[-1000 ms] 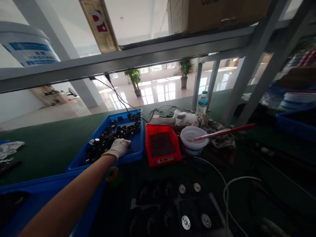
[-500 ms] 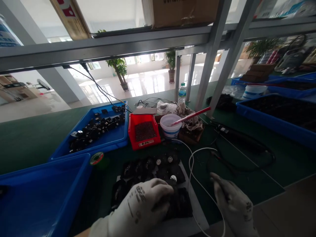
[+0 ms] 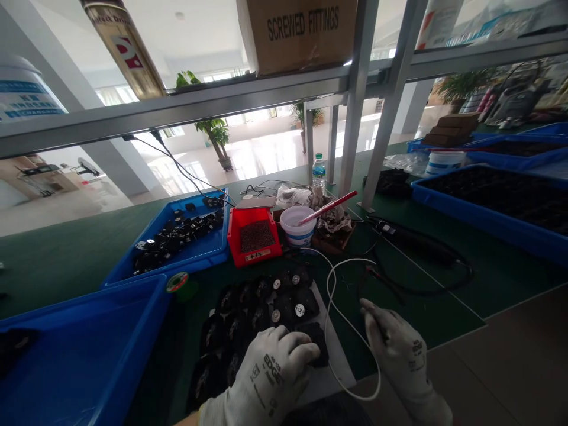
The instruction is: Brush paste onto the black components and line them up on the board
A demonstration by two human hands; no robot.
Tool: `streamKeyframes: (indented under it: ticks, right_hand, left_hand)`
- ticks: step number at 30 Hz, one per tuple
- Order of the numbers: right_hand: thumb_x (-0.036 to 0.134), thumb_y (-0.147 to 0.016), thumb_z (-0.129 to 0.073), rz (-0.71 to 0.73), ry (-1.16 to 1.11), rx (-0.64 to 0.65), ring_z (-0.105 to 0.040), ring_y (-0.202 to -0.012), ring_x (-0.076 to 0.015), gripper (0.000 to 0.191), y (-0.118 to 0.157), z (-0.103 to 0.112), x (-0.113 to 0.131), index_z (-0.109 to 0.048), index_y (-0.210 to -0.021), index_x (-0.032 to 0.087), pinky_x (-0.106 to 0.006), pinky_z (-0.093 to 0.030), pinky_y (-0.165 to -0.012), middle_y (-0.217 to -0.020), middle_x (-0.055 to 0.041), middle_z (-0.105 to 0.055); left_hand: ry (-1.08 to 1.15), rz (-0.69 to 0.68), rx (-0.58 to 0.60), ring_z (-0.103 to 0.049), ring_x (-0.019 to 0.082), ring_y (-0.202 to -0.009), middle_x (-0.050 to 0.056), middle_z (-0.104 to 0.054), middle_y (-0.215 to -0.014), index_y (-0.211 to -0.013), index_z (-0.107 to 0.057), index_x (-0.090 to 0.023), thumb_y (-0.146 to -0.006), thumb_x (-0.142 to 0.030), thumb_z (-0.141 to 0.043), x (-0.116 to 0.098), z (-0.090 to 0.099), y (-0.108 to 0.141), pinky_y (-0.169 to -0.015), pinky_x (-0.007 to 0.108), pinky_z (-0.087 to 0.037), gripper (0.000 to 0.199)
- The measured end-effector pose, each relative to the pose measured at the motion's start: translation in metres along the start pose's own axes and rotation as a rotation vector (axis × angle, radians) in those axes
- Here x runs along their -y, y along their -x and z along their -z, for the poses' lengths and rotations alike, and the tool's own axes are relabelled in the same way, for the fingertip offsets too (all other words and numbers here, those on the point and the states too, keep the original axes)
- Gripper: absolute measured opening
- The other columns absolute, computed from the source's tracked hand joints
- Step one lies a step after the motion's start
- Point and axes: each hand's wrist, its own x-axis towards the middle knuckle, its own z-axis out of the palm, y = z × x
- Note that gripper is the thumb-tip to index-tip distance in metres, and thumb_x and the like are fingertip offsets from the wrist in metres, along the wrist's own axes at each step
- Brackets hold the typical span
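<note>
My left hand (image 3: 277, 370), in a white work glove, has its fingers curled over a black plastic part (image 3: 316, 340) at the near right of a group. Rows of similar black parts (image 3: 237, 324) lie on a pale board (image 3: 339, 358); several carry a round silver disc (image 3: 300, 310). To the right of the board is my gloved right hand (image 3: 394, 346), thumb and fingers closed together. What they hold, if anything, is too dark to make out. A white cable (image 3: 328, 313) loops between the board and that hand.
Ahead stand a red bin (image 3: 234, 245) of small screws and a white tub (image 3: 299, 238) with a red stick. Blue trays (image 3: 217, 255) flank the left, with a solder spool (image 3: 181, 287) beside them. A black corded tool (image 3: 412, 242) lies right. Metal shelf posts (image 3: 355, 130) rise behind.
The view has tilted up and shifted. My left hand has moved nearer and rightward over the parts, uncovering the silver-disc part. My right hand stays closed beside the board.
</note>
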Motion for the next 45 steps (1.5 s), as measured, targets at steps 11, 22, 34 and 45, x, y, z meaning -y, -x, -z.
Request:
streamKeyframes:
  ticks: [11,22,34,45]
  right_hand:
    - [0.025,-0.114,-0.051,0.024,-0.008,-0.011,-0.076,-0.084,-0.0181,0.024,0.004,-0.003,-0.005,-0.07,-0.123,0.013,-0.027,-0.067,-0.068,-0.1,-0.0081,-0.078]
    - [0.03,-0.116,-0.048,0.032,0.036,0.001,-0.076,-0.083,-0.0159,0.028,0.004,-0.002,-0.004,-0.069,-0.122,0.013,-0.023,-0.067,-0.067,-0.099,-0.0076,-0.078]
    - [0.035,-0.117,-0.044,0.033,0.061,0.01,-0.077,-0.082,-0.0151,0.034,0.0,0.0,0.0,-0.068,-0.121,0.012,-0.02,-0.066,-0.065,-0.097,-0.008,-0.079]
    - [0.033,-0.117,-0.045,0.015,0.067,0.022,-0.076,-0.084,-0.0137,0.032,0.001,-0.002,-0.001,-0.069,-0.123,0.012,-0.019,-0.065,-0.068,-0.099,-0.0067,-0.079]
  left_hand:
    - [0.078,-0.008,-0.097,-0.073,0.023,-0.101,-0.006,-0.083,-0.107,-0.108,-0.072,-0.032,-0.091,-0.02,-0.075,0.006,-0.009,-0.006,-0.098,0.044,-0.055,0.021]
    - [-0.219,-0.121,-0.063,-0.073,0.024,-0.094,-0.003,-0.083,-0.103,-0.108,-0.074,-0.032,-0.092,-0.029,-0.074,0.01,-0.013,-0.013,-0.084,0.04,-0.053,0.016]
    - [-0.283,-0.181,0.015,-0.073,0.026,-0.091,-0.002,-0.082,-0.102,-0.108,-0.073,-0.036,-0.091,-0.037,-0.073,0.015,-0.019,-0.011,-0.078,0.042,-0.05,0.018]
    - [-0.273,-0.2,-0.009,-0.074,0.026,-0.084,-0.002,-0.083,-0.096,-0.109,-0.073,-0.036,-0.091,-0.045,-0.074,0.016,-0.032,-0.012,-0.073,0.042,-0.052,0.02]
